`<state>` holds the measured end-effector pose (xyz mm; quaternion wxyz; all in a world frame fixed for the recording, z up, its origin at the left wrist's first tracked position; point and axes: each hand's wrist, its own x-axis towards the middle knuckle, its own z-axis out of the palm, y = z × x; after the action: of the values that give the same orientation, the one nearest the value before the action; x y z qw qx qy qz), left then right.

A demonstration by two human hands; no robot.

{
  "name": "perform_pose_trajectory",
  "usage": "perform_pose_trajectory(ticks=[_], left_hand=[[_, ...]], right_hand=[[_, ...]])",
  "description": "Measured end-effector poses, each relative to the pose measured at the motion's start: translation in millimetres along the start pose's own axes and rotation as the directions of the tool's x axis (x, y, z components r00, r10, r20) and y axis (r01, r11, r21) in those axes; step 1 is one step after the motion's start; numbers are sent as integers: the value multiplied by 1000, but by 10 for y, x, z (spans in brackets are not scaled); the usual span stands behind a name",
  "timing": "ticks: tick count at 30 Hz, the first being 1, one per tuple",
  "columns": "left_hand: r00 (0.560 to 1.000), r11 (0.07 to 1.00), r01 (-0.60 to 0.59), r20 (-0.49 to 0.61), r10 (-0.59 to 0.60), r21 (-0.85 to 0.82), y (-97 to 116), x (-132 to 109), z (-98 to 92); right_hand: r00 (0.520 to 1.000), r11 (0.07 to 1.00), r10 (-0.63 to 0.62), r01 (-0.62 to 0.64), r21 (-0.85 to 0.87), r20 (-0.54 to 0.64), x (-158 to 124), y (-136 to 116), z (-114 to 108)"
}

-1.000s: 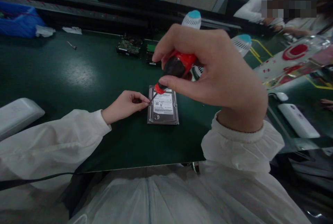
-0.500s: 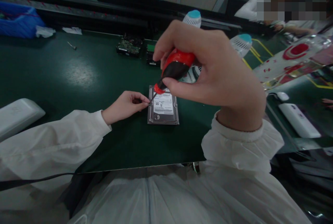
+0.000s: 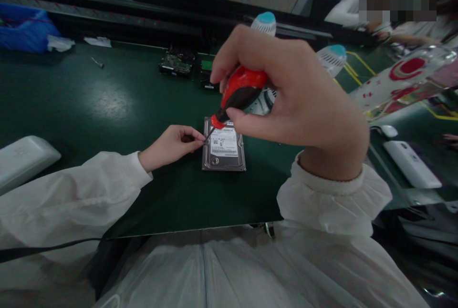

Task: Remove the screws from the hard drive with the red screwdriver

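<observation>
A silver hard drive (image 3: 223, 148) with a white label lies flat on the dark green table. My right hand (image 3: 282, 88) is wrapped round the red and black handle of a screwdriver (image 3: 242, 87), tilted so its thin shaft points down to the drive's left edge. At that same spot, the thumb and forefinger of my left hand (image 3: 175, 145) are pinched together by the screwdriver's tip. Whether they grip the tip, a screw or the drive's edge is too small to make out. Part of the drive's upper end is hidden behind the screwdriver.
Further back lie a drive with its circuit board showing (image 3: 177, 62) and a second one (image 3: 209, 75), partly behind my right hand. A blue bin (image 3: 25, 29) stands far left, a white device (image 3: 26, 162) nearer. At right are a clear bottle (image 3: 408, 77) and another person (image 3: 348, 10).
Both hands and the screwdriver keep nearly the same pose over the drive. The view has shifted very slightly, and the other person at the far right has moved a little.
</observation>
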<state>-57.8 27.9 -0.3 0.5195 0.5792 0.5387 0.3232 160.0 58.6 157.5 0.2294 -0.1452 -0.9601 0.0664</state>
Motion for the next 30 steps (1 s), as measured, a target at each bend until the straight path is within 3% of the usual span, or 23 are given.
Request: perform_pose_trajectory(ticks=[6,11,16,22,27,30], left_hand=[[1000,1000,-11,-1,11,5,-4,-3,-2],[999,999,-24,22,24,23,-7,0,-19],[999,1000,-26,20,26,14,-18,6,-27],[999,998,-44,24,43,42,-27,4,-30],[1000,1000,-28,10,28,12,-19,9,-22],[1000,1000,-14,9,14,6,-13,10,-18]], right_hand=[[996,993,25,-35,-117,-85,-13,1,25],[999,999,-43,44,14,-32,-7,-30,10],[998,999,-15,12,-50,-66,-11,-11,13],[999,992,-39,42,115,-30,-7,-38,11],[995,999,12,-8,32,-100,-10,-45,25],[998,999,29,-27,32,-49,-8,-45,12]])
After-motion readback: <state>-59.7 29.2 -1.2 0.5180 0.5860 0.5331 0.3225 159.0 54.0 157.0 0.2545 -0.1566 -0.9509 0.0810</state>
